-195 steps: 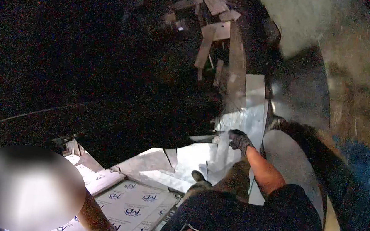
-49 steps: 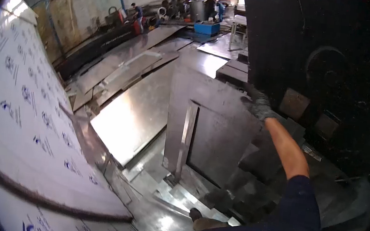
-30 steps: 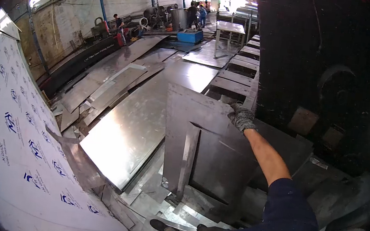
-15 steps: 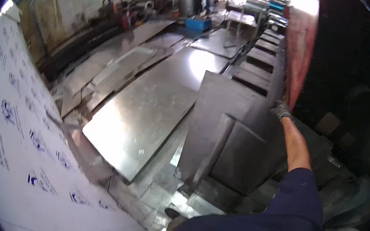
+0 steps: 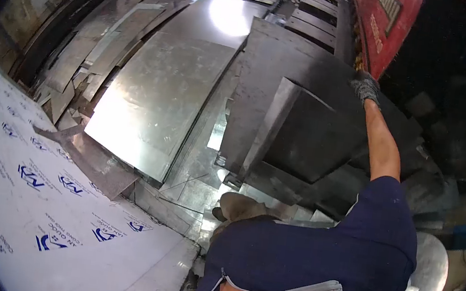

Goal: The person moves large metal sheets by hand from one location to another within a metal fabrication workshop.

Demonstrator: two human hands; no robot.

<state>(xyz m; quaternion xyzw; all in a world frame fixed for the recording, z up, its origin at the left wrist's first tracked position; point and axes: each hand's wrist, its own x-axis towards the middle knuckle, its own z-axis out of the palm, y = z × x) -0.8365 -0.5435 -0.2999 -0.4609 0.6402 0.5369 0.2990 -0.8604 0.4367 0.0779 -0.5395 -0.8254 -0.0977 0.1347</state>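
Observation:
My right hand (image 5: 367, 87), in a grey knit glove, reaches out at arm's length. It rests at the far right part of a dark metal plate (image 5: 266, 57), just below the red machine body (image 5: 385, 30). Its fingers look laid over the surface, though shadow blurs them. On that plate lies a smaller dark sheet with a raised, paler strip (image 5: 270, 124). At the bottom, a small dark shape with a skin-toned patch, beside the film-covered white sheet (image 5: 93, 210), may be my left hand (image 5: 192, 287); its fingers are hidden.
A large shiny metal sheet (image 5: 160, 80) lies left of the dark plate. Scrap strips (image 5: 122, 29) lie beyond it, and a bent brown offcut (image 5: 94, 155) borders the white sheet. Slatted machine bed (image 5: 316, 17) runs away at the top. A shoe (image 5: 240, 207) shows below the plate.
My view has tipped downward, so the plates sit higher in the picture and the far workshop has left it. The white sheet looks flatter. My right hand stays by the red machine.

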